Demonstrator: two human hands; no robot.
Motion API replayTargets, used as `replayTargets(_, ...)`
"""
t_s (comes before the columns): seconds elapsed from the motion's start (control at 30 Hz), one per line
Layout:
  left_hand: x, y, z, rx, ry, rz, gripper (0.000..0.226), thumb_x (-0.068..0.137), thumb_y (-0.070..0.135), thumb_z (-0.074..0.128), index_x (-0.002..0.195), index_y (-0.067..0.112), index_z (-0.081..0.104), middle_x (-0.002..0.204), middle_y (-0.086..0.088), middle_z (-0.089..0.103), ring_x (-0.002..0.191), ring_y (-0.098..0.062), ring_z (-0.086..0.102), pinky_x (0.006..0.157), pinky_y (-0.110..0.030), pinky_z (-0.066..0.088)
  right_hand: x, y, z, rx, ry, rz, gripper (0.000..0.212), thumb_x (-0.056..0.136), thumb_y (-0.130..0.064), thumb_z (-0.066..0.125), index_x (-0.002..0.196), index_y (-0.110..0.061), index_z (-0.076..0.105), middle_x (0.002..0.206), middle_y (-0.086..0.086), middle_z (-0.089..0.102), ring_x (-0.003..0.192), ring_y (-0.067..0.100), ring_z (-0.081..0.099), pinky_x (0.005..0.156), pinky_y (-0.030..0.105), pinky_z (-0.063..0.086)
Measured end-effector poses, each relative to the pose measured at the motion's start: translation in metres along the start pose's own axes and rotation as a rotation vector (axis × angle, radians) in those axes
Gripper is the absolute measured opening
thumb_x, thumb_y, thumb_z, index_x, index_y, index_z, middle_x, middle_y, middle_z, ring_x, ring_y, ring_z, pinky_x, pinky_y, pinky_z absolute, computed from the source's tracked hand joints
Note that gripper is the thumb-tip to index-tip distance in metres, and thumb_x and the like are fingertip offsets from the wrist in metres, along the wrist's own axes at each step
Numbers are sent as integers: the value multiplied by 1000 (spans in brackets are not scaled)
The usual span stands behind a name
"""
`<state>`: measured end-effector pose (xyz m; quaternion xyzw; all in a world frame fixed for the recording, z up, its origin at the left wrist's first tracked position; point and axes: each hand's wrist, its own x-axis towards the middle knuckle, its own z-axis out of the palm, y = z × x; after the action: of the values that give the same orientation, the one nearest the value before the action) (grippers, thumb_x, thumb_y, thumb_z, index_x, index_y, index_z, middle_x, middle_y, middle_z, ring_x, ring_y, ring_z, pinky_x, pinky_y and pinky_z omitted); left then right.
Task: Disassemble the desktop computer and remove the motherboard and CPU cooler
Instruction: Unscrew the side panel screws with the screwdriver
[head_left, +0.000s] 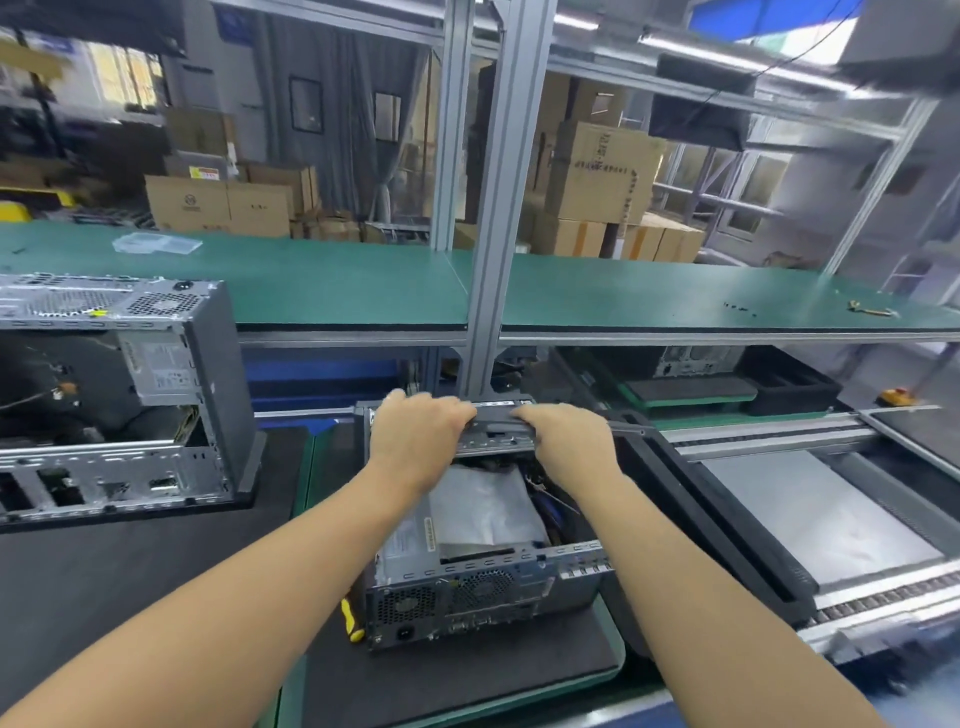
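- The left hand (415, 436) and left forearm (234, 587), at the lower left of the frame, are bare up to the bottom edge.
- The right hand (569, 441) and right forearm (691, 582), at the lower right, are equally bare.

Cardboard boxes (602, 171) stacked behind a green workbench (322, 280), grey curtain (343, 119).

Bright, even overhead light reaches the left grip (415, 434) and right grip (566, 441), both sharp, with only faint shadows below them. Strip lights (701, 49) glare far above; the edges smear (worst in the right corners), and the uprights (488, 260) behind bow from wide-angle distortion
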<state>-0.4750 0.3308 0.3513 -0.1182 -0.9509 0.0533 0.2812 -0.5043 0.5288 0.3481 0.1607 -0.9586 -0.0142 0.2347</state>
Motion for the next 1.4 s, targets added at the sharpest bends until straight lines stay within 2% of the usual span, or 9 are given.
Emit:
replayTargets(0.13, 52, 12, -28, 45, 264, -12, 16, 88, 16, 63, 87, 28, 74, 72, 10, 69, 72, -21, 52, 73, -36, 23, 25, 32, -23, 5, 123, 47, 31, 79, -12, 61, 104, -31, 61, 86, -4, 71, 78, 30, 67, 55, 32, 35)
replayTargets(0.23, 95, 22, -35, -11, 473, -102, 20, 90, 14, 55, 94, 24, 72, 106, 5, 69, 106, -27, 54, 100, -45, 27, 45, 53, -38, 55, 211, 108, 30, 73, -5, 64, 97, -24, 59, 73, 2, 67, 66, 34, 63, 51, 31, 27)
replayTargets(0.33, 128, 43, -31, -3, 585, -204, 29, 94, 17, 58, 122, 23, 61, 154, -5, 40, 145, -28, 31, 115, -48, 15, 59, 81, -50, 129, 310, 115, 11, 85, -13, 63, 93, -18, 59, 65, 5, 63, 58, 36, 59, 49, 29, 24)
replayTargets(0.47, 165, 87, -19, -220, 577, -308, 67, 99, 48, 47, 154, 15, 27, 165, -9, 13, 153, -28, 9, 119, -48, 15, 79, 124, -67, 93, 338, 90, 9, 92, -20, 59, 100, -24, 59, 72, 3, 67, 62, 35, 60, 52, 29, 31)
replayTargets(0.57, 191, 127, -12, -353, 595, -291, 80, 95, 42, 54, 157, 11, 15, 165, -14, 5, 153, -31, 5, 120, -49, 19, 94, 161, -76, 76, 329, 105, 16, 89, -14, 58, 100, -26, 57, 73, 3, 66, 61, 34, 59, 52, 30, 38)
replayTargets(0.8, 233, 226, 48, -882, 65, -238, 85, 93, 49, 60, 158, 33, 7, 166, 4, -6, 147, -27, 25, 115, -48, 30, 95, 260, -54, 219, 248, 298, 11, 93, -29, 61, 101, -25, 54, 83, 4, 66, 76, 35, 60, 57, 33, 35)
replayTargets(0.9, 236, 261, 82, -1101, -172, -210, 105, 86, 48, 72, 153, 49, -9, 166, 4, -12, 147, -29, 28, 104, -34, 38, 89, 287, -35, 255, 217, 358, 10, 93, -30, 61, 97, -26, 53, 86, 4, 67, 80, 35, 61, 59, 34, 36)
replayTargets(1.13, 256, 307, 140, -1255, -375, -97, 107, 85, 50, 72, 146, 60, -15, 162, 14, -22, 150, -14, 16, 96, -23, 31, 84, 334, 0, 266, 160, 540, 8, 94, -29, 60, 100, -25, 56, 100, 3, 68, 91, 37, 62, 66, 35, 35)
replayTargets(1.4, 295, 348, 184, -1411, -584, 1, 105, 86, 45, 73, 147, 59, -12, 162, 13, -20, 150, -16, 19, 118, -37, 28, 94, 381, 26, 129, 116, 642, 17, 95, -17, 55, 107, -29, 55, 97, -4, 68, 74, 26, 46, 63, 32, 29)
